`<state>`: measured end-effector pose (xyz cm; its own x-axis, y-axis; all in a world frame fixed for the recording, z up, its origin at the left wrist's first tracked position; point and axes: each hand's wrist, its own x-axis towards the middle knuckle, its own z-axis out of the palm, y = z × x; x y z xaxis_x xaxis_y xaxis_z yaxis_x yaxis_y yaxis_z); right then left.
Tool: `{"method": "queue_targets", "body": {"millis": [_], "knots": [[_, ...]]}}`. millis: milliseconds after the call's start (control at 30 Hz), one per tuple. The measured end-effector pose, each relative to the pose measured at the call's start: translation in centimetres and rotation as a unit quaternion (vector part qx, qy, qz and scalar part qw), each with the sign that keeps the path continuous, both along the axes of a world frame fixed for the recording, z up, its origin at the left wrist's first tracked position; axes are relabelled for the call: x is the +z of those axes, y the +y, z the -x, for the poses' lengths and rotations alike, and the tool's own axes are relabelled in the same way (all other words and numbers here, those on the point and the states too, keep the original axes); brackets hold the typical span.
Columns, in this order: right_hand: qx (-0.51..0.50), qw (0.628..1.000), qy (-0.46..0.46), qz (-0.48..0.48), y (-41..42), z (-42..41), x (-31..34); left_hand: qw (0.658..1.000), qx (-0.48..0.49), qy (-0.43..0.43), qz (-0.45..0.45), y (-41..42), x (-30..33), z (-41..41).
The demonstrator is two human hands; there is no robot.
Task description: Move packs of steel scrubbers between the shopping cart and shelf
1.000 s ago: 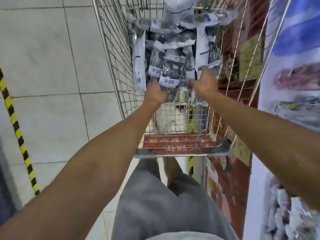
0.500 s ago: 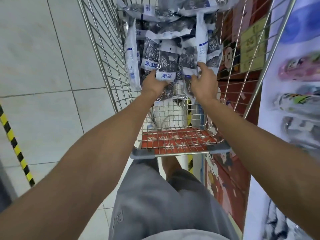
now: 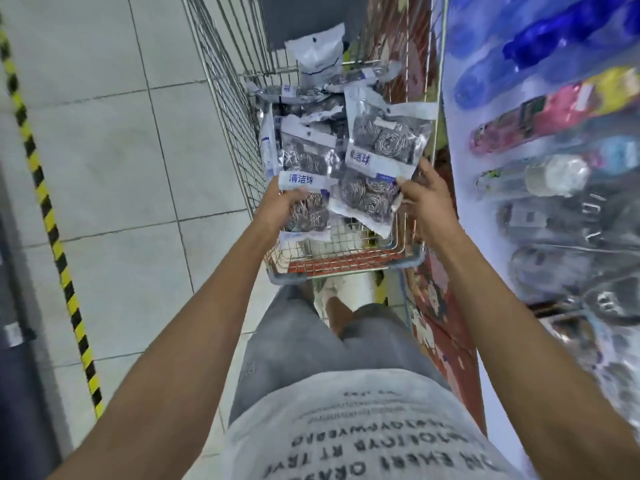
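Packs (image 3: 304, 188) seemingly in both hands (image 3: 277, 206)

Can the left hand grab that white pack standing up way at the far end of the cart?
Probably not right now. The left hand already grips a scrubber pack, and the white pack stands at the cart's far end, beyond the heaped packs.

Glossy clear-plastic packs of coiled steel-wire scrubbers (image 3: 382, 157). Bare silver wire-metal shopping cart (image 3: 230, 84). Smooth pale tiled floor (image 3: 114, 161), faint sheen.
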<state>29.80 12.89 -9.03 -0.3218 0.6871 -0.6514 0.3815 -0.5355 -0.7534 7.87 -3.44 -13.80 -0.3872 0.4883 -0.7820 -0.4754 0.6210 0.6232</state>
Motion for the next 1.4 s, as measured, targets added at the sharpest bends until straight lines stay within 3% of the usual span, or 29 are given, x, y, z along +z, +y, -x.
{"method": "queue_targets", "body": {"millis": [200,400,600,700,867,1000,1267,1400], "knots": [[-0.050,0.993,0.108,0.006,-3.6,-4.0,8.3,0.998,-0.018,-0.035,-0.053,-3.5,8.5,-2.5],[-0.156,0.978,0.139,0.020,-8.5,-8.7,12.9,0.986,-0.072,-0.060,-0.136,-5.4,13.1,-5.1],[-0.267,0.952,0.145,0.039,-14.8,-12.0,14.2,0.976,-0.146,-0.067,-0.149,-5.9,16.0,-8.9],[-0.262,0.961,0.086,-0.016,-18.3,-14.5,14.6,0.961,-0.226,-0.051,-0.148,-6.7,16.7,-10.9],[-0.337,0.939,0.067,-0.019,-24.1,-20.0,13.3,0.943,-0.294,-0.050,-0.149,-8.1,16.2,-15.2],[-0.416,0.906,0.075,-0.004,-28.6,-25.2,12.5,0.922,-0.350,-0.084,-0.140,-9.0,16.3,-19.6],[-0.538,0.837,0.102,0.008,-35.5,-37.1,11.6,0.894,-0.426,-0.063,-0.122,-9.5,17.7,-31.5],[-0.562,0.822,0.089,0.019,-37.3,-41.6,11.1,0.889,-0.440,-0.057,-0.113,-9.6,17.0,-36.4]]}}
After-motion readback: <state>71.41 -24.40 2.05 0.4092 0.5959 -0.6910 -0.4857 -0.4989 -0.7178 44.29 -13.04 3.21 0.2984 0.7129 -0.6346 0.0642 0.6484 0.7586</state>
